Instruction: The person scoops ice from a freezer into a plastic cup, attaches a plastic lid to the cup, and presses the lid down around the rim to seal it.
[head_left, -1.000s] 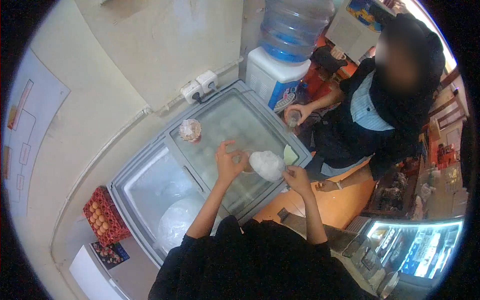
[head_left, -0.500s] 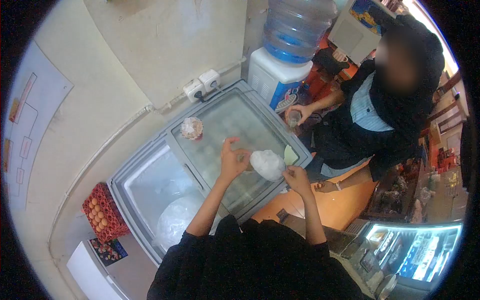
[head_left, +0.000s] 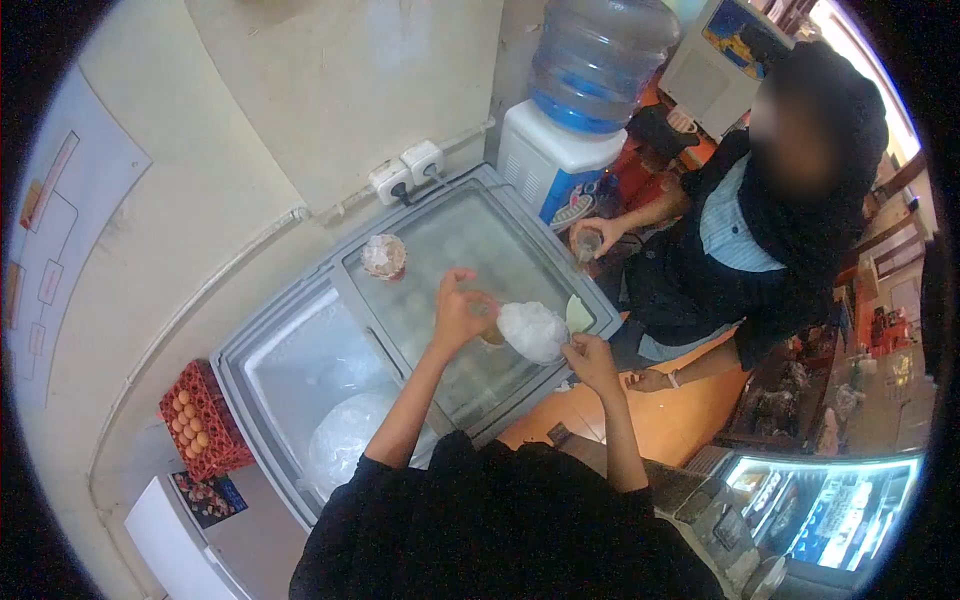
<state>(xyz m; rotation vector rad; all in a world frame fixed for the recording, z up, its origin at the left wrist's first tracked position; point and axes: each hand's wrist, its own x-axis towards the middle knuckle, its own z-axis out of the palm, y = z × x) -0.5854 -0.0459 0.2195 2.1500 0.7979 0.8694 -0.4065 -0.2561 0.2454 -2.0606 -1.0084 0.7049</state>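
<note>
Over the glass lid of a chest freezer (head_left: 450, 215), my left hand (head_left: 460, 318) has its fingers curled round what looks like a small clear cup (head_left: 484, 311), partly hidden. Beside it is a white rounded bundle (head_left: 533, 332), with a crumpled, icy-looking surface; I cannot tell whether it is bagged or heaped in a scoop. My right hand (head_left: 592, 362) pinches the bundle's right end. A pale green piece (head_left: 579, 314) lies on the lid just beyond. Farther back on the lid stands a cup-like container with a whitish top (head_left: 385, 257).
At right, a co-worker's hand (head_left: 596, 238) holds a clear cup. A water dispenser (head_left: 560, 150) stands behind the freezer. The freezer's left side is open, with a large plastic bag (head_left: 350, 435) inside. Eggs in red trays (head_left: 215, 440) sit at left; plugs (head_left: 395, 185) are on the wall.
My hands and the white bundle have shifted only slightly; my left hand has moved a little left. The view has tilted a little. Both grips look the same.
</note>
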